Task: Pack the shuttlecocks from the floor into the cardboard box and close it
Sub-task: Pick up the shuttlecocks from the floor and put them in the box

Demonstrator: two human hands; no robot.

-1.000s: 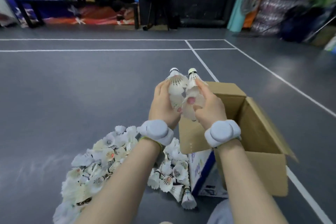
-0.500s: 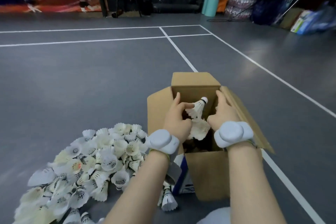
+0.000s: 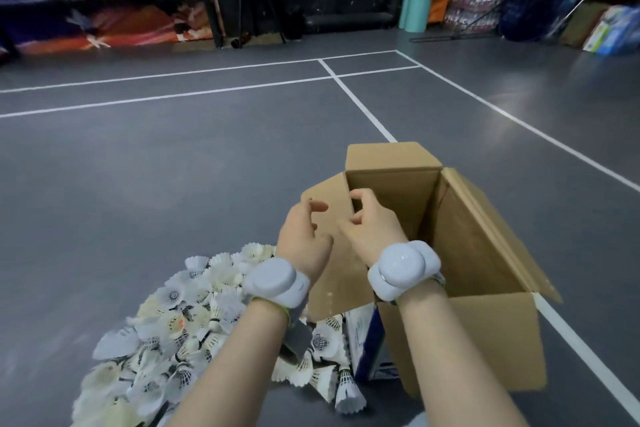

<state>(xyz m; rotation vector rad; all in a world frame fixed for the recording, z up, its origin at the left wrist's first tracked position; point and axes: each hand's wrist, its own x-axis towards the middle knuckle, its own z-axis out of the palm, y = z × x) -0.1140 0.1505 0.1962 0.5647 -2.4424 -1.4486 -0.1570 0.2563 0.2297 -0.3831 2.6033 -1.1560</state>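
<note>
A brown cardboard box [image 3: 485,253] stands open on the grey floor at the right, all its flaps raised or spread. A heap of white feather shuttlecocks [image 3: 180,329] lies on the floor left of it and against its near left corner. My left hand [image 3: 304,239] hovers in front of the box's left flap, fingers loosely curled and empty. My right hand [image 3: 370,225] hangs over the box's left rim, fingers also loosely curled, holding nothing. My right wrist hides the inside bottom of the box.
White court lines [image 3: 360,107] cross the floor behind and to the right of the box. A black stool [image 3: 249,3], a banner and dark bags line the far wall. Bags and boxes [image 3: 613,28] pile up at the far right.
One second ago both hands held shuttlecocks above the box, then lowered them inside. Now both hands are out, empty, and shifted left toward the heap.
</note>
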